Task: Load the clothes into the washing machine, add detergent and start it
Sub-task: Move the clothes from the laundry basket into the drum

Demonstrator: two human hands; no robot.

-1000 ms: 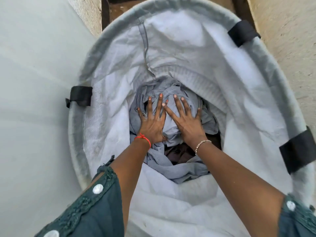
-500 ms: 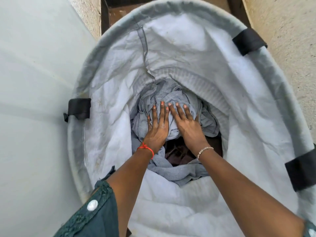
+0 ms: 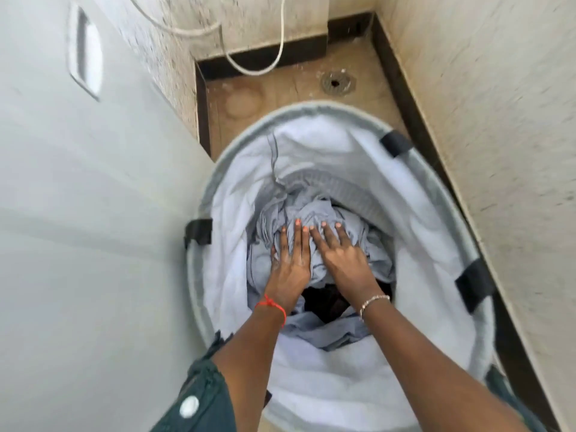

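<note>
No readable text, labels, brands or numbers anywhere.

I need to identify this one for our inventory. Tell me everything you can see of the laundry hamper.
The laundry hamper is a round, soft-sided tub with a grey padded rim, a crumpled white fabric lining and three visible black tabs wrapped over the rim. It stands upright on the brown floor between a white panel and a wall. At its bottom lie grey clothes, which the left hand and right hand press with straight fingers.
</note>
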